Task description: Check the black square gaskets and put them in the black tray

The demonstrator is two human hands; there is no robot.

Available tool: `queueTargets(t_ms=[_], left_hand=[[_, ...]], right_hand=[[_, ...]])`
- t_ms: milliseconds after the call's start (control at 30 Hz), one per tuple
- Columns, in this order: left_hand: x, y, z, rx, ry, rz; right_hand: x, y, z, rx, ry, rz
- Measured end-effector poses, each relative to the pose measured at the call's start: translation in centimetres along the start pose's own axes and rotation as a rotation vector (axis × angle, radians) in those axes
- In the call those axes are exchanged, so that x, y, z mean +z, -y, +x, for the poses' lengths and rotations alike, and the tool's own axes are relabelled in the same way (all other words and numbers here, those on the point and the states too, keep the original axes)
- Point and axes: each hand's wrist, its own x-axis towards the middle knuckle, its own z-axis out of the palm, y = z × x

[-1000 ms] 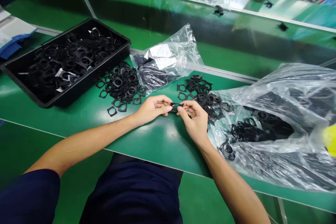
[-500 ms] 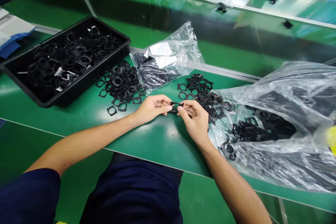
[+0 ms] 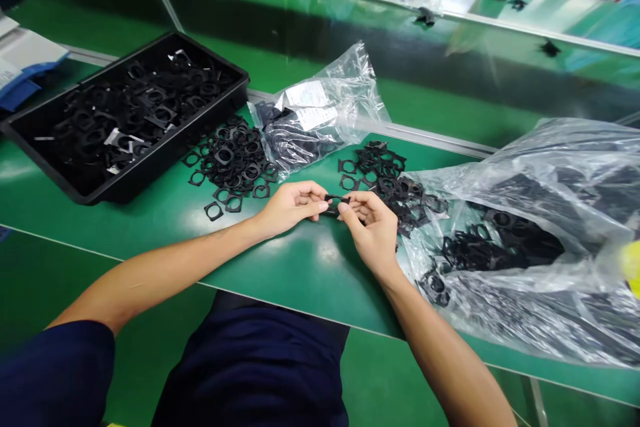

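Between my two hands is a small black plastic frame with a round opening, held just above the green table. My left hand pinches its left end between thumb and fingers. The right end is gripped the same way by my right hand; the fingertips hide parts of both ends. A pile of similar black ring-shaped parts lies beyond my left hand. Another heap of black parts lies close behind my right hand.
At the left stands a black tray full of black parts. A clear bag with labels lies near the back rail. On the right, a large open plastic bag spills black parts. The table's front edge runs close to my body.
The black frame has tilted slightly, so more of its round opening shows. My hands have stayed in nearly the same place, both holding it.
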Motion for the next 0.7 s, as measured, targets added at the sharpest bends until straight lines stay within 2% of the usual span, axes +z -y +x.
queueTargets(t_ms=[700], left_hand=[[0.03,-0.22,-0.03,-0.021,0.01,0.007]], right_hand=[[-0.09,0.16,0.07,0.033,0.028,-0.008]])
